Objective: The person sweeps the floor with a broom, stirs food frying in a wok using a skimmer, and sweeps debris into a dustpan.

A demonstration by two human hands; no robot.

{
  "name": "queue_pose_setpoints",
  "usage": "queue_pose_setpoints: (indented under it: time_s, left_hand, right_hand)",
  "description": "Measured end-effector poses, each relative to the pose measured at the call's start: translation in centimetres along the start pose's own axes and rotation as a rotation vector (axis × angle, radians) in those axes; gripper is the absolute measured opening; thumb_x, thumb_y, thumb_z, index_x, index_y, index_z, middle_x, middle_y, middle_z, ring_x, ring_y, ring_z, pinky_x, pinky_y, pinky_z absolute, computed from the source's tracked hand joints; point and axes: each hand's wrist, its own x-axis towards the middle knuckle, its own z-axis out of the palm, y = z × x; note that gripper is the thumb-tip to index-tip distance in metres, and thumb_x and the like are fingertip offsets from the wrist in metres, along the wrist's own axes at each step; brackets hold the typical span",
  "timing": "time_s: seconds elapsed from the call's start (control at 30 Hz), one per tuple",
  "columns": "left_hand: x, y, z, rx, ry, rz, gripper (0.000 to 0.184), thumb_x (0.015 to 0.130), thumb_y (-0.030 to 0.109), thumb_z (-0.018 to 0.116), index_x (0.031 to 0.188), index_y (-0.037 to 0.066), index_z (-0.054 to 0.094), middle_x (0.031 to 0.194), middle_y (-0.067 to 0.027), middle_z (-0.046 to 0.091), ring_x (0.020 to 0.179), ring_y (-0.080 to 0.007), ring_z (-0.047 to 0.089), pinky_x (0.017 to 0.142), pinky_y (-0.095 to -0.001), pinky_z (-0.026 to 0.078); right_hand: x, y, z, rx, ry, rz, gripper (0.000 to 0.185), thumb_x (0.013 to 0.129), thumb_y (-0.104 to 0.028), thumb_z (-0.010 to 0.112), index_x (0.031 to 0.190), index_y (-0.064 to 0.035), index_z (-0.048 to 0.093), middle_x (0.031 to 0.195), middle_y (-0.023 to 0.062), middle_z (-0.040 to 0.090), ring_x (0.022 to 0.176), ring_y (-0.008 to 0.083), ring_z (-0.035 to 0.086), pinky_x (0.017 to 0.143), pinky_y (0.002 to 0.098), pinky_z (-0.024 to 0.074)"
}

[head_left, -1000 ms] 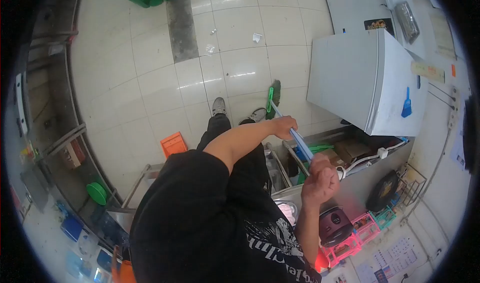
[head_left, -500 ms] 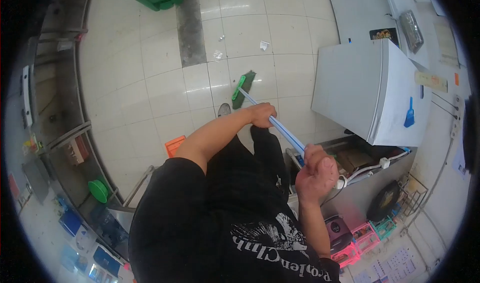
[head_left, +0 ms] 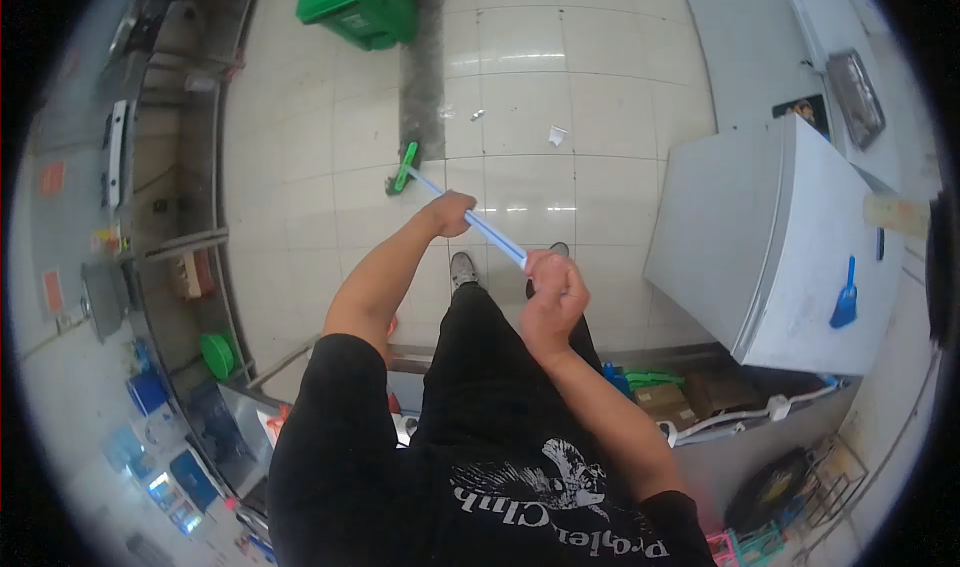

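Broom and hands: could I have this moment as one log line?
broom: green head at floor | left hand: grips handle nearer head | right hand: on handle's far end | white scrap: floor, apart from broom

The left arm reaches forward and inward, its hand closed, back upward. The right arm also slants forward and inward, and the right hand, fingers curled in, sits nearer the trunk than the left, the two apart.

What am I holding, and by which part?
A broom, by its handle: left grip lower down, right grip near the top end.
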Motion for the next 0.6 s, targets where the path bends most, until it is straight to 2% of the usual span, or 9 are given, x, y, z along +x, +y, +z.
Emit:
queue_pose_setpoints:
  time_s: [0.07, 0.13, 0.23, 0.3, 0.37, 0.4, 0.43, 0.5, 0.6]
  left_hand:
    - [-1.0, 4.5, -2.2, -0.02, 0.081, -0.017, 0.025, 0.078, 0.027, 0.074, 0.085, 0.004, 0.066, 0.09, -0.0225, 0.068, 0.092, -0.0444, 0.064, 0.084, -0.0519, 0.051]
    - [-2.3, 9.2, -3.9, -0.106, 0.181, 0.021, 0.026, 0.077, 0.028, 0.075, 0.082, 0.004, 0.065, 0.089, -0.0217, 0.068, 0.09, -0.0441, 0.064, 0.083, -0.0518, 0.05]
    - [-4.6, 18.8, -4.9, -0.341, 0.388, 0.178, 0.026, 0.079, 0.028, 0.073, 0.076, 0.004, 0.064, 0.083, -0.0208, 0.067, 0.085, -0.0442, 0.063, 0.079, -0.0513, 0.049]
    - [-4.8, 23.8, -4.8, -0.469, 0.234, 0.215, 0.024, 0.078, 0.025, 0.073, 0.072, 0.004, 0.062, 0.077, -0.0193, 0.064, 0.081, -0.043, 0.062, 0.079, -0.0499, 0.048]
    - [-4.4, 26.0, -2.3, -0.533, 0.221, 0.237, 0.022, 0.075, 0.023, 0.073, 0.072, 0.005, 0.062, 0.076, -0.0189, 0.064, 0.081, -0.043, 0.062, 0.077, -0.0486, 0.049]
    - [-4.2, 26.4, -1.3, -0.557, 0.207, 0.28, 0.02, 0.073, 0.022, 0.073, 0.071, 0.005, 0.061, 0.076, -0.0185, 0.063, 0.081, -0.0429, 0.062, 0.074, -0.0474, 0.05]
    - [-3.9, 25.9, 1.0, -0.572, 0.219, 0.273, 0.02, 0.073, 0.022, 0.073, 0.071, 0.005, 0.061, 0.076, -0.0185, 0.063, 0.081, -0.0429, 0.062, 0.074, -0.0474, 0.05]
    - [-2.9, 23.5, 7.6, -0.696, 0.625, 0.281, 0.016, 0.074, 0.02, 0.072, 0.074, 0.007, 0.063, 0.083, -0.0162, 0.066, 0.085, -0.0398, 0.063, 0.075, -0.0462, 0.05]
    - [-3.9, 17.9, 10.3, -0.6, 0.395, 0.119, 0.019, 0.075, 0.021, 0.075, 0.08, 0.007, 0.063, 0.085, -0.0142, 0.066, 0.084, -0.038, 0.063, 0.073, -0.0469, 0.051]
  right_hand:
    - [1.1, -3.9, -1.4, -0.022, -0.028, -0.125, 0.028, 0.106, -0.014, 0.046, 0.089, 0.0046, 0.057, 0.082, 0.0078, 0.06, 0.077, 0.0159, 0.057, 0.078, 0.0308, 0.0474]
    - [1.8, -11.1, -3.7, -0.335, -0.163, -0.416, 0.032, 0.103, -0.011, 0.045, 0.075, -0.0008, 0.053, 0.078, 0.0102, 0.06, 0.073, 0.0214, 0.06, 0.078, 0.031, 0.052]
    - [2.4, -20.8, -8.1, -0.048, -0.548, -0.396, 0.031, 0.094, -0.017, 0.058, 0.066, -0.0046, 0.052, 0.061, 0.007, 0.058, 0.06, 0.0221, 0.064, 0.063, 0.0351, 0.057]
    - [2.2, -23.0, -7.9, -0.033, -0.585, -0.412, 0.031, 0.09, -0.019, 0.062, 0.064, -0.0059, 0.051, 0.056, 0.0053, 0.057, 0.053, 0.0212, 0.064, 0.055, 0.0351, 0.0563]
    - [2.2, -23.4, -7.0, 0.304, -0.738, -0.595, 0.028, 0.086, -0.02, 0.065, 0.065, -0.0068, 0.052, 0.051, 0.0034, 0.055, 0.041, 0.0202, 0.056, 0.046, 0.0326, 0.0526]
    - [2.6, -22.4, -7.3, 0.264, -0.858, -0.54, 0.023, 0.084, -0.008, 0.07, 0.067, -0.0045, 0.054, 0.061, 0.0069, 0.057, 0.051, 0.0244, 0.057, 0.052, 0.0403, 0.0526]
    - [3.2, -21.9, -6.4, 0.074, -0.87, -0.496, 0.022, 0.082, -0.005, 0.068, 0.067, -0.0043, 0.053, 0.06, 0.0069, 0.056, 0.05, 0.0243, 0.057, 0.052, 0.0397, 0.0523]
    - [3.5, -18.8, -4.1, -0.032, -0.816, -0.461, 0.02, 0.082, -0.001, 0.062, 0.065, -0.0035, 0.051, 0.058, 0.0074, 0.053, 0.049, 0.0244, 0.056, 0.051, 0.0387, 0.0511]
    - [2.8, -12.4, -3.1, 0.069, -0.745, -0.44, 0.021, 0.084, 0.0, 0.056, 0.065, -0.0024, 0.049, 0.057, 0.0084, 0.052, 0.049, 0.0246, 0.055, 0.05, 0.0381, 0.0496]
